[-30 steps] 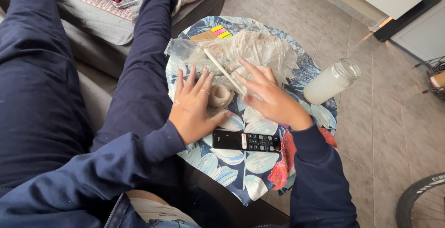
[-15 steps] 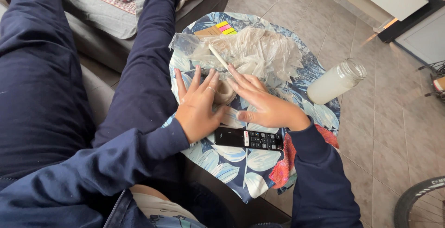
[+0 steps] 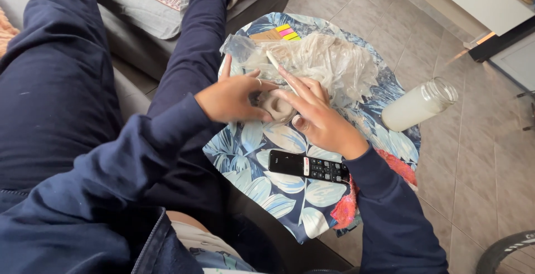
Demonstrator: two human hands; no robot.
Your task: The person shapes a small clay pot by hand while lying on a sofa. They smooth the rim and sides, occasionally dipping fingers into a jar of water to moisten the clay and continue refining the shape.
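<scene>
Cupping a half-hidden clay lump point(image 3: 274, 107), left hand point(image 3: 234, 98) and right hand point(image 3: 317, 119) cover it.

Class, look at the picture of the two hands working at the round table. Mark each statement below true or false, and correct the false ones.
1. Both hands touch a pale clay lump. True: left hand, right hand.
2. The remote lies beyond the clay, by the plastic sheet. False: it lies nearer the person, below the right hand.
3. The jar holds something white. True.
4. The sticky notes are all blue. False: yellow, pink and green show.
</scene>
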